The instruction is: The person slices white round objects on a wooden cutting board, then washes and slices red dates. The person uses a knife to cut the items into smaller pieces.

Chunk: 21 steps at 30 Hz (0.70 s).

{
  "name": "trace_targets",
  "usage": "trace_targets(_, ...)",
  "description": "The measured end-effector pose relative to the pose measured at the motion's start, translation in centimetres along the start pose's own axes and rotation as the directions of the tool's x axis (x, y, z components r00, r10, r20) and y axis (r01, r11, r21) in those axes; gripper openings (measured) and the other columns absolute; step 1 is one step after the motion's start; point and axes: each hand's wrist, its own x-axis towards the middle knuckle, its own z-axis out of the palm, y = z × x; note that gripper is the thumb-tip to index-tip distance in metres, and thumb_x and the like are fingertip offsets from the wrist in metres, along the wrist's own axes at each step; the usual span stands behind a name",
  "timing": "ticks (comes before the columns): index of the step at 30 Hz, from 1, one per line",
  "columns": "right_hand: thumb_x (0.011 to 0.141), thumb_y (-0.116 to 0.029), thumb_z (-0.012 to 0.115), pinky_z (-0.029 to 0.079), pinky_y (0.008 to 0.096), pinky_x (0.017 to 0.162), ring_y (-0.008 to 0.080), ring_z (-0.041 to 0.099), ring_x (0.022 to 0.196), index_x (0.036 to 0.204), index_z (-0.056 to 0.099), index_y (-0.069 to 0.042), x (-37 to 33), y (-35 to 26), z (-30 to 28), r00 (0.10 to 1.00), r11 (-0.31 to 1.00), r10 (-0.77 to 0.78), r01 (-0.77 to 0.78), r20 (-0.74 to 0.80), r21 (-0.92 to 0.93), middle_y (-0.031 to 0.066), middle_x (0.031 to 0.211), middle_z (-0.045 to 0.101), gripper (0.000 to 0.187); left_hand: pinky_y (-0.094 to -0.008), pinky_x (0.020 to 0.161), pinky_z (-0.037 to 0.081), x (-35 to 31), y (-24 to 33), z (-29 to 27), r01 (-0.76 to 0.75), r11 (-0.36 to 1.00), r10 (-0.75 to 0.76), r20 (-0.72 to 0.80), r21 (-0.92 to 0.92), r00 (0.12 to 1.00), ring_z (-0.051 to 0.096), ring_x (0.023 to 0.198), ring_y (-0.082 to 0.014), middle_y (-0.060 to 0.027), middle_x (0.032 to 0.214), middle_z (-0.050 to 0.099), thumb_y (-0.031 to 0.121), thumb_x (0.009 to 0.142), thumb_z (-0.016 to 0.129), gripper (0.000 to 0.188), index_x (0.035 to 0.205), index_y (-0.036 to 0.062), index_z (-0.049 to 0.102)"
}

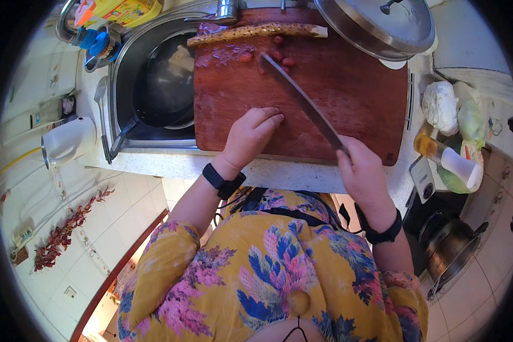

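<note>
My right hand (pixel 362 171) is wrapped round the handle of a kitchen knife (pixel 305 102). Its long blade slants over the board, with the tip near several small red dates (pixel 277 56). On the board's near half rests my left hand (pixel 253 132), its fingers curled and closed. Whatever they may hold is hidden beneath them. The reddish-brown wooden cutting board (pixel 347 108) is wet in places. Along its far edge lies a long, brown, speckled Chinese yam (pixel 256 33), with a white cut end at the right.
Left of the board, a dark pan (pixel 148 105) with water and a pale piece sits in the sink (pixel 117 80). A lidded pot (pixel 376 23) stands at the far right. Bags (pixel 440 105) and an amber bottle (pixel 430 147) stand right. A metal faucet (pixel 227 11) is behind.
</note>
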Motion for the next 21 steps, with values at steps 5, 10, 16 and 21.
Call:
trace_targets(5,0.089,-0.006,0.054,0.055,0.0406,0.074,0.0334,0.066,0.087,0.115,0.061,-0.004,1.0,-0.6,1.8,0.992,0.991,-0.108,0.112,0.058,-0.075,0.0167,0.098,0.066,0.028,-0.0342,0.075,0.055,-0.7,0.7,1.7,0.012,0.998,-0.011,-0.010,0.065,1.000,0.064,0.092,-0.0285,-0.0103,0.106,0.065,0.004,0.078,0.061,0.027,0.105,0.0055,0.066)
trace_targets(10,0.086,-0.004,0.054,0.056,0.0367,0.071,0.0286,0.067,0.085,0.116,0.060,-0.003,0.9,-1.3,2.0,0.980,0.965,-0.158,0.179,0.121,-0.191,0.0136,0.098,0.066,0.031,-0.0331,0.070,0.055,-1.5,0.6,2.6,0.121,0.989,-0.127,-0.064,-0.085,0.990,0.065,0.085,-0.0301,-0.0136,0.099,0.066,-0.003,0.081,0.065,0.023,0.103,0.0021,0.067)
trace_targets(16,0.083,-0.005,0.055,0.056,0.0355,0.068,0.0263,0.067,0.082,0.118,0.058,-0.002,0.8,-2.3,1.8,0.977,0.956,-0.141,0.176,0.159,-0.236,0.0118,0.099,0.064,0.036,-0.0333,0.069,0.054,-1.8,0.2,3.0,0.153,0.971,-0.170,-0.080,-0.185,0.982,0.066,0.084,-0.0302,-0.0130,0.096,0.066,-0.009,0.078,0.067,0.027,0.103,0.0015,0.068)
trace_targets(21,0.083,-0.007,0.055,0.056,0.0353,0.067,0.0259,0.066,0.080,0.121,0.056,-0.003,0.7,-2.3,1.9,0.975,0.953,-0.119,0.166,0.189,-0.254,0.0115,0.100,0.064,0.038,-0.0334,0.069,0.054,-1.7,-0.1,3.1,-0.014,1.000,0.015,-0.137,0.004,0.990,0.066,0.083,-0.0302,-0.0116,0.094,0.067,-0.007,0.077,0.068,0.029,0.104,0.0029,0.069)
